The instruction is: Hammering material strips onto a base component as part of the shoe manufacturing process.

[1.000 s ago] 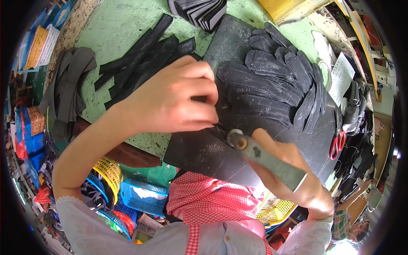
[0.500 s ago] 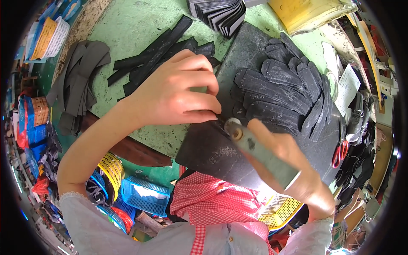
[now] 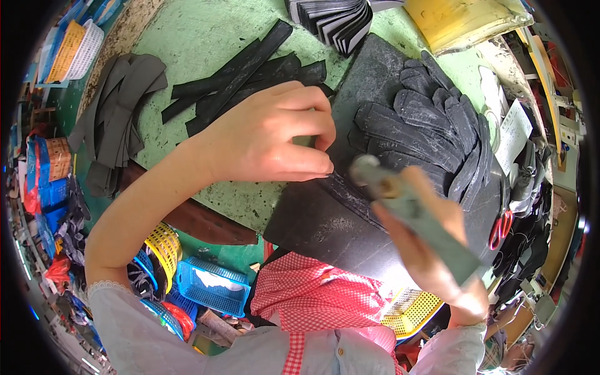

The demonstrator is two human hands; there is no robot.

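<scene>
The left hand (image 3: 269, 140) presses fingertips down on a dark strip (image 3: 350, 190) lying on the black mat (image 3: 325, 225), at its left edge. The right hand (image 3: 425, 237) is closed around a grey tool (image 3: 412, 215), just right of the strip. Cut pieces (image 3: 431, 131) are piled far right.

The left hand (image 3: 275, 140) lies palm down, fingers curled and pressing, forearm bare and stretched forward. The right hand (image 3: 425, 231) is raised, fist clenched, wrist bent inward.
</scene>
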